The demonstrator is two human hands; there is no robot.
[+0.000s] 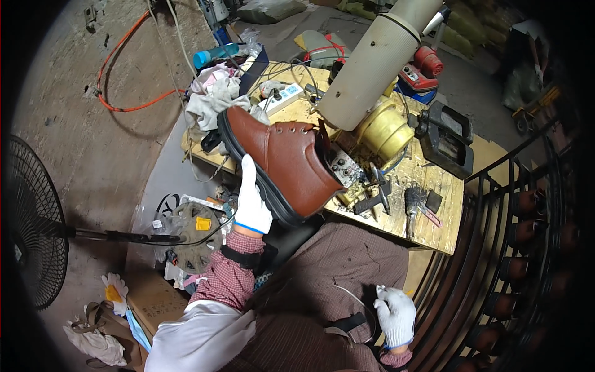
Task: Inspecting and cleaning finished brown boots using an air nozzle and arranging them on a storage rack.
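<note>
My left hand (253, 201), in a white knit glove, grips a brown leather ankle boot (288, 158) by its black sole. The thumb lies along the sole's edge, while the other fingers are hidden behind the boot. The boot is tilted, its toe toward the upper left and its opening toward the right, with bare eyelets along the top. Low on the right, beside my lap, my right hand (395, 316) wears a matching glove. Its fingers are curled in, and what they hold, if anything, does not show. A thin pale strand (353, 294) runs over the dark cloth near it.
Beyond the boot stands a wooden workbench (434, 232) with a hammer (378, 192), a brush (411, 204), a yellow drum-shaped part (387, 130) and a power strip (282, 96). A thick grey pipe (372, 68) slants above it. A fan (37, 223) is at left, a shoe rack (496, 266) at right.
</note>
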